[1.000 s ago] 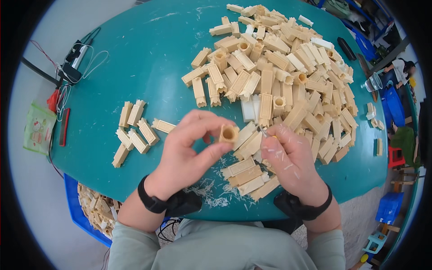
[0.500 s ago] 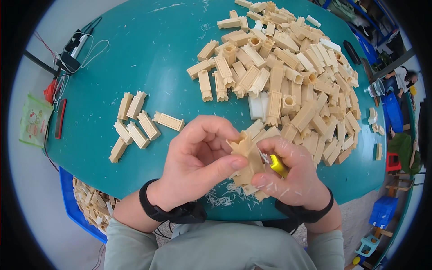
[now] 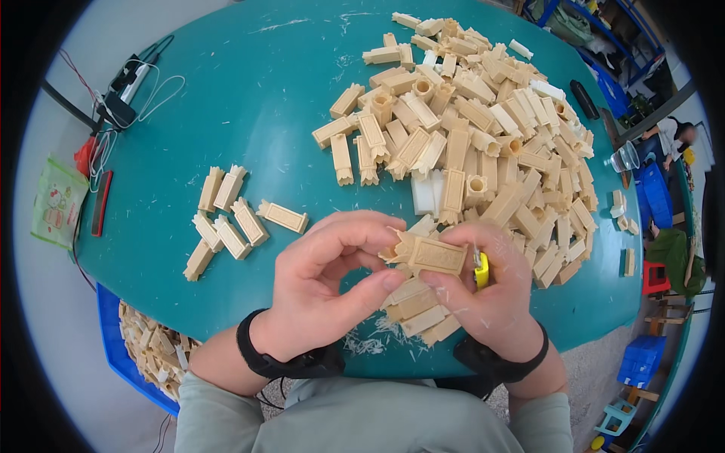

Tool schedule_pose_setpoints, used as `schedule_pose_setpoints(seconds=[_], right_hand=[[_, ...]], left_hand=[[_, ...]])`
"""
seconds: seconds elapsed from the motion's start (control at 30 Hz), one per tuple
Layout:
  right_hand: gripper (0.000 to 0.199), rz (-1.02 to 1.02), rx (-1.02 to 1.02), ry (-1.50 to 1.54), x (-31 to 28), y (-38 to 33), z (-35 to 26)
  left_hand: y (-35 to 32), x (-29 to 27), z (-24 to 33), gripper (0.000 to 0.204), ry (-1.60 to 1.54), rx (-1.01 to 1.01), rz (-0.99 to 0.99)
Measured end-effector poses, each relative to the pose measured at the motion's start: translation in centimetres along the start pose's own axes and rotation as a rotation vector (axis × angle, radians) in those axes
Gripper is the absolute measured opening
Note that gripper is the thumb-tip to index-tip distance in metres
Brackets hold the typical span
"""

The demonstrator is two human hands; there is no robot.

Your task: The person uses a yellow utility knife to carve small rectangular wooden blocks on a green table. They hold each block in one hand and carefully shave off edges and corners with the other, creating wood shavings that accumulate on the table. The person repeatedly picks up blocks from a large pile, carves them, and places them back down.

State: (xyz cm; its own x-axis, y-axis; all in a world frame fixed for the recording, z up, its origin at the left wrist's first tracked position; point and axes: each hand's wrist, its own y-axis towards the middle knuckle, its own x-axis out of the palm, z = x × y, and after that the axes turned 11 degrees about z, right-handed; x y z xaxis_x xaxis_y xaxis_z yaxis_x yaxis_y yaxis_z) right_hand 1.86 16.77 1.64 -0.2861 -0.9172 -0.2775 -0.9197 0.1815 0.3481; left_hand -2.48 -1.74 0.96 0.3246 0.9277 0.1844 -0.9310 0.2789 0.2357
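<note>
A beige moulded block (image 3: 438, 255) with a panelled side and a jagged, flared end lies sideways between my hands. My left hand (image 3: 328, 275) has thumb and fingers at the flared end. The plain end is pinched by my right hand (image 3: 495, 291), which also keeps a small yellow tool (image 3: 481, 270) tucked in its fingers; the tool's working end is hard to make out. Shavings stick to the right fingers. Below the held block, several similar blocks (image 3: 419, 308) lie side by side on the table, partly covered by my hands.
A large heap of beige and white blocks (image 3: 483, 143) covers the table's right side. A small group of blocks (image 3: 232, 238) lies left of my hands. Pale shavings (image 3: 370, 340) litter the near edge. A blue bin (image 3: 113, 332) of pieces stands lower left. Another person (image 3: 672, 140) is far right.
The held block has turned from roughly upright to lying sideways, its panelled face now showing. My right hand has shifted slightly up, and the blocks beneath are more exposed.
</note>
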Motion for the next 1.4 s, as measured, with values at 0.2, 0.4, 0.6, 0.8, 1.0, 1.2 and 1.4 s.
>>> schedule_pose_setpoints(seconds=[0.2, 0.4, 0.6, 0.8, 1.0, 1.2, 1.4], right_hand=[[0.033, -0.021, 0.022, 0.001, -0.1, 0.1, 0.1], [0.030, 0.154, 0.102, 0.184, 0.4, -0.2, -0.8], [0.018, -0.019, -0.081, 0.028, -0.2, -0.9, -0.5], [0.017, -0.124, -0.170, -0.147, 0.1, -0.6, -0.7], [0.018, -0.134, -0.149, -0.132, 0.4, -0.7, -0.8], [0.019, -0.129, -0.159, -0.148, 0.5, -0.7, -0.6], [0.020, -0.124, -0.187, -0.194, 0.6, -0.6, -0.5]], left_hand=[[-0.2, -0.2, -0.1, 0.018, 0.001, 0.025, -0.027], [-0.7, 0.5, 0.4, 0.015, -0.130, -0.074, 0.032], [-0.5, -0.1, -0.7, 0.018, 0.127, 0.252, 0.058], [-0.5, 0.4, -0.6, 0.021, 0.257, 0.402, 0.078], [-0.6, -0.2, -0.8, 0.025, 0.349, 0.462, -0.018], [-0.8, -0.2, -0.7, 0.026, 0.395, 0.483, -0.021], [-1.1, -0.3, -0.6, 0.026, 0.469, 0.492, 0.000]])
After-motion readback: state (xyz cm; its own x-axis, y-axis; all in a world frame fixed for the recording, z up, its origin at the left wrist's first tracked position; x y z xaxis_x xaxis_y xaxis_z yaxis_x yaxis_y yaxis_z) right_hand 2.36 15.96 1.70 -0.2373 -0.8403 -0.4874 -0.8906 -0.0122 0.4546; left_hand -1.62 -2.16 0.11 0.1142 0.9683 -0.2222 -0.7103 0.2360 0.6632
